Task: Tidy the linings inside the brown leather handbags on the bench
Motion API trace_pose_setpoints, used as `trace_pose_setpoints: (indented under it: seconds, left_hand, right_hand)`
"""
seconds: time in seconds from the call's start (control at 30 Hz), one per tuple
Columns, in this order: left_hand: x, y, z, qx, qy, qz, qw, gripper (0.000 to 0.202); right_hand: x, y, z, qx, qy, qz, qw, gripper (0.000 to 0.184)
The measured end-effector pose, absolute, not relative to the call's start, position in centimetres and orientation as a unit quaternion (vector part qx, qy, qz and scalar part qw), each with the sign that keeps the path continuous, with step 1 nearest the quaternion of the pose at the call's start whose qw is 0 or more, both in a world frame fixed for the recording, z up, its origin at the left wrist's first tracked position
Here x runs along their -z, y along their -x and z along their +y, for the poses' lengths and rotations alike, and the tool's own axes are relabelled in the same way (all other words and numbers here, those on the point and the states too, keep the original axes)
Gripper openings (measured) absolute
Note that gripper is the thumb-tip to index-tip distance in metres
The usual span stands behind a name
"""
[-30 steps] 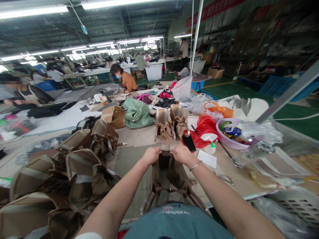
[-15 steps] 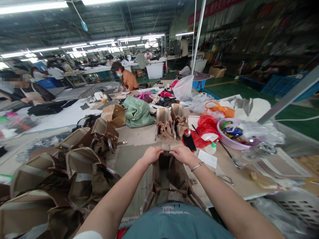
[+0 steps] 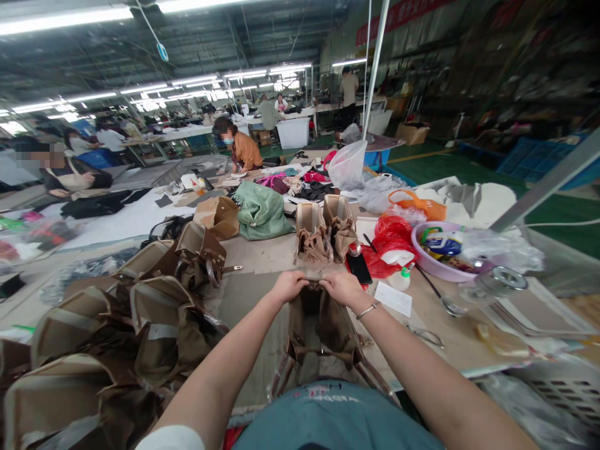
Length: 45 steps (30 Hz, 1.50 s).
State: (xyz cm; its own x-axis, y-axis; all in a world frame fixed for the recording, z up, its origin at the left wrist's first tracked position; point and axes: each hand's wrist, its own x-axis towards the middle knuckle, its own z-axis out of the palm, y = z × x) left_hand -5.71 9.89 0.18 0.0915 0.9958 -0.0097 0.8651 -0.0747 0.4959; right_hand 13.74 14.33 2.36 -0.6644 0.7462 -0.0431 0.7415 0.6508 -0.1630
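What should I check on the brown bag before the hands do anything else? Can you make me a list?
1. Left hand holding the brown bag at its far end: ok.
2. Right hand holding it there too: ok.
3. Bag's mouth open: ok.
4. Bag's inside free of loose things: cannot tell, it's too dark.
5. Black phone well away from the right hand: not ok, it lies close by.
6. White paper clear of the bag: ok.

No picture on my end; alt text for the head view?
The left hand and right hand pinch the far edge of an open brown bag at a cluttered worktable. More brown bags crowd the left; red plastic and a lilac basin sit to the right.
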Motion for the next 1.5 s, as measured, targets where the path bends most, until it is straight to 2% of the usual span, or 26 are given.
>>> trace_pose_setpoints:
  seconds: [0.23,0.47,0.73,0.87,1.0,1.17,1.33,1.5]
  left_hand:
    - [0.0,5.7,9.5,-0.178,-0.730,0.635,0.181,0.020]
    - [0.4,5.9,9.2,-0.185,-0.741,0.616,0.194,0.020]
    - [-0.1,5.6,9.7,-0.146,-0.752,0.626,0.143,0.019]
    - [-0.7,6.2,9.4,-0.122,-0.762,0.611,0.177,0.021]
    - [-1.5,6.6,9.7,-0.100,-0.789,0.560,0.230,0.022]
    - [-2.8,4.9,10.5,-0.078,-0.823,0.538,0.162,0.038]
    - [-3.4,2.5,11.0,-0.045,-0.859,0.493,0.131,0.025]
    - [-2.9,1.9,11.1,-0.031,-0.847,0.519,0.112,0.028]
  right_hand:
    - [-1.9,-14.5,14.5,-0.108,0.379,-0.918,0.034,0.042]
    - [-2.2,-13.5,14.1,-0.074,0.397,-0.915,-0.010,0.044]
    - [-2.7,-13.6,14.3,-0.092,0.420,-0.902,-0.036,0.048]
    - [-2.9,-14.4,13.8,-0.126,0.409,-0.902,-0.056,0.050]
    - [-3.1,-14.1,13.1,-0.086,0.433,-0.895,-0.054,0.050]
    - [-4.1,-14.1,12.8,-0.080,0.451,-0.887,-0.056,0.049]
    - [-4.6,-15.9,11.6,-0.100,0.497,-0.858,-0.080,0.056]
    - [-3.3,-16.8,10.0,-0.107,0.532,-0.835,-0.090,0.046]
